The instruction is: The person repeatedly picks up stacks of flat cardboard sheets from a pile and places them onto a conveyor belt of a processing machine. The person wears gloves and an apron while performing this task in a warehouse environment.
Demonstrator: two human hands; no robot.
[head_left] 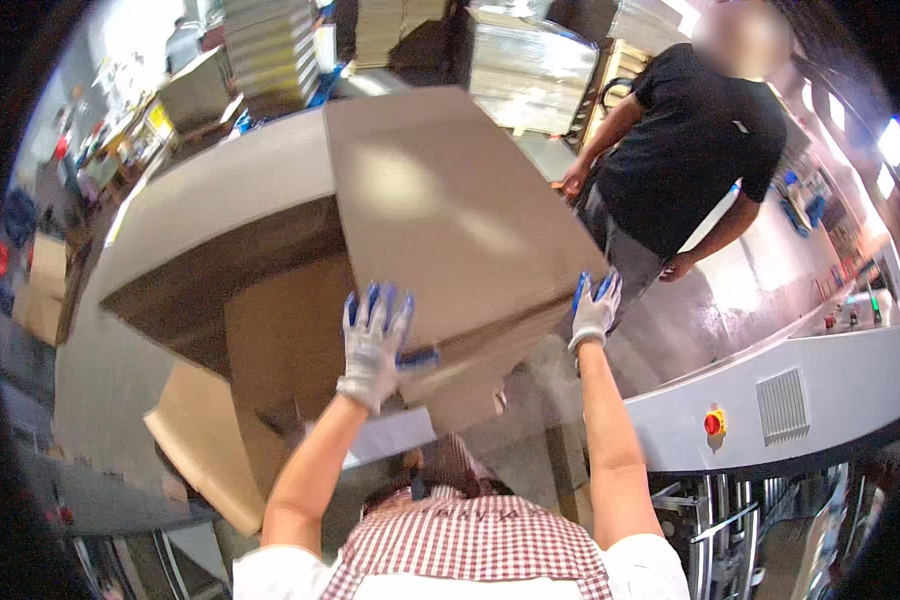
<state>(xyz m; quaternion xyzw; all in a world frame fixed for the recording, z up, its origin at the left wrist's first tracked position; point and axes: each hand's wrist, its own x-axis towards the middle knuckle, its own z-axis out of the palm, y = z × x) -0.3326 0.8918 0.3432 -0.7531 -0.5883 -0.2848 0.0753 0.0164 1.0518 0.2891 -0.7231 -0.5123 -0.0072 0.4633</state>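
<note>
A thick stack of brown cardboard sheets (460, 190) lies in front of me, glare on its smooth top. My left hand (372, 345), in a white glove with blue fingertips, is spread at its near left corner, fingers stretched out and thumb along the near edge. At its near right corner, my right hand (595, 308), gloved alike, has its fingers up and apart against the side. Neither hand is wrapped round anything. A second cardboard stack (235, 165) sits to the left, with brown cardboard (290, 320) leaning below it.
A person in a black shirt (705, 140) stands beyond the stack's right side. At right is a grey machine (690, 415) with a red knob (714, 424). Wrapped pallet loads (525, 75) stand at the back. A folded cardboard piece (205, 435) is low at left.
</note>
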